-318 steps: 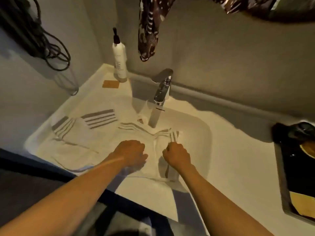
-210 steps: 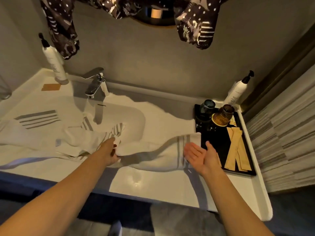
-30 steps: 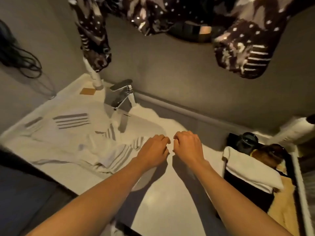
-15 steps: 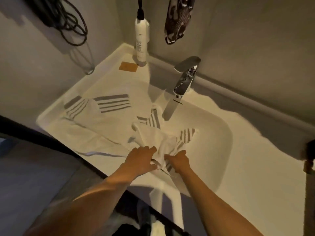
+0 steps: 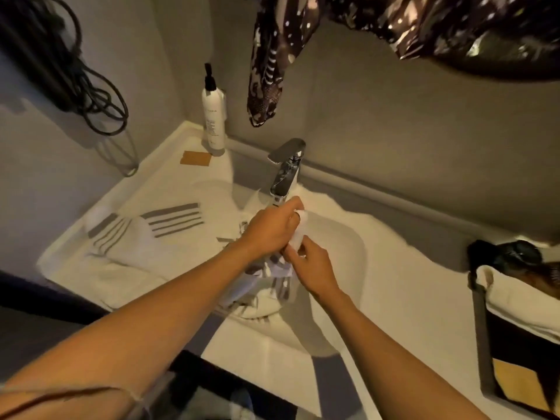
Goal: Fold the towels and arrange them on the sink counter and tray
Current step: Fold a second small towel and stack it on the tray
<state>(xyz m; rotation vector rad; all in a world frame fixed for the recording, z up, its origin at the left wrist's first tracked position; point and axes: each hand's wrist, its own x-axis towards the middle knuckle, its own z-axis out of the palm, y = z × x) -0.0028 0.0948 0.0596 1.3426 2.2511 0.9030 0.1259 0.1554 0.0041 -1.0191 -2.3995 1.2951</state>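
Now both hands, left hand (image 5: 269, 228), right hand (image 5: 312, 265), fingers gripping one striped towel (image 5: 272, 283).

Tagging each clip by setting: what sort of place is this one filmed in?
Most likely a hotel-style bathroom vanity: a white sink basin under a chrome faucet, a pump dispenser bottle in the corner, and a folded white towel laid on a black amenity tray.

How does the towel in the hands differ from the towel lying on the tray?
The held towel hangs crumpled over the basin, gripped by the left hand and right hand; the tray towel lies flat and folded on the black tray, untouched. The held towel shows grey stripes; the tray towel shows none from here. Both are white.
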